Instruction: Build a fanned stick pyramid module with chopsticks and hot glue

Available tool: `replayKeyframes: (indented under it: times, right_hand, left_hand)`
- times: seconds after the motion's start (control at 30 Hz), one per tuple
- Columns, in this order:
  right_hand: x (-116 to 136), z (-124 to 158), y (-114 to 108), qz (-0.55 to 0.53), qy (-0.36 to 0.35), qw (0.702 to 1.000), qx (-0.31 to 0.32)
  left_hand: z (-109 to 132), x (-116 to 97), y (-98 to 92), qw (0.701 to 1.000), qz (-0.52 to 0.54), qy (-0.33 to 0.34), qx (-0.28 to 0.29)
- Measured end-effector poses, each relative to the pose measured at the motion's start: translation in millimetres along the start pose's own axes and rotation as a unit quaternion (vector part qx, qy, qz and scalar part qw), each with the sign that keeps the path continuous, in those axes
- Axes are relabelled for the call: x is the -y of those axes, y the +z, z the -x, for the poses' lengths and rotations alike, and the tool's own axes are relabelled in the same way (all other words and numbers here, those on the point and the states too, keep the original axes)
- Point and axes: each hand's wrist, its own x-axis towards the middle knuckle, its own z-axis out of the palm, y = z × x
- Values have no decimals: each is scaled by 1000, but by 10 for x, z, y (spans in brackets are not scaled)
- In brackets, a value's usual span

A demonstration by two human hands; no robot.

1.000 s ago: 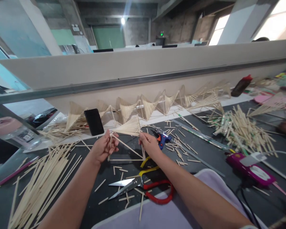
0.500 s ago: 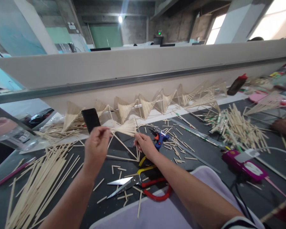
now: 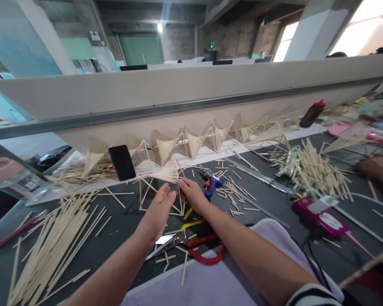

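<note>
My right hand [image 3: 193, 194] is closed, its fingertips pinching the near right corner of a stick model [image 3: 166, 171], a frame of thin wooden sticks with a fanned, twisted surface on top. Just left of it, my left hand [image 3: 159, 210] has its fingers loosely stretched toward that corner, with nothing visible in them. It covers part of the frame's lower bars. Below the hands lie scissors [image 3: 207, 256] with red and yellow handles, partly behind my right forearm. A blue glue gun [image 3: 214, 183] rests right of my right hand.
Similar stick models [image 3: 196, 142] line the back wall. A black phone [image 3: 122, 162] leans at left, near a pile of long sticks [image 3: 60, 238]. Cut sticks [image 3: 319, 172], a purple power strip [image 3: 322, 217] and another person's hand [image 3: 376, 170] are at right. A lilac cloth [image 3: 242, 272] covers the near edge.
My left hand has left the model's far left end and moved right and down, close to my right hand. The phone and the frame's left side are now uncovered. My right hand keeps its hold.
</note>
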Motion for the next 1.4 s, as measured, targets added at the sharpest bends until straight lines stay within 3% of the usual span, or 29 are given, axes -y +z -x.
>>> replayKeyframes:
  times: [0.1, 0.27, 0.5, 0.73, 0.83, 1.0, 1.2, 1.3, 1.4]
  right_hand:
    - [-43, -20, 0, -49, 5, 999, 0]
    - [-105, -45, 1, -99, 24, 994, 31]
    - [-107, -35, -11, -136, 29, 989, 57]
    - [-143, -31, -26, -146, 26, 987, 62]
    - [-109, -28, -43, -128, 57, 988, 58]
    - [157, -36, -164, 22, 107, 994, -4]
    - [645, -74, -578, 230, 49, 968, -91]
    - [832, -64, -865, 355, 19, 929, -105]
    - [926, -41, -1124, 523, 8, 843, -129]
  left_hand:
    - [-62, 86, 48, 996, 84, -36, 15]
    - [-254, 117, 115, 984, 117, 8, 132]
    - [-516, 179, 211, 988, 108, -29, 104]
    - [-524, 174, 241, 988, 122, -29, 93]
    - [-523, 162, 239, 987, 124, -42, 97]
    - [-559, 158, 219, 987, 143, -48, 57]
    - [-547, 169, 199, 987, 144, -62, 21]
    - [-532, 166, 206, 988, 137, -62, 23]
    - [-541, 176, 207, 990, 129, -59, 27]
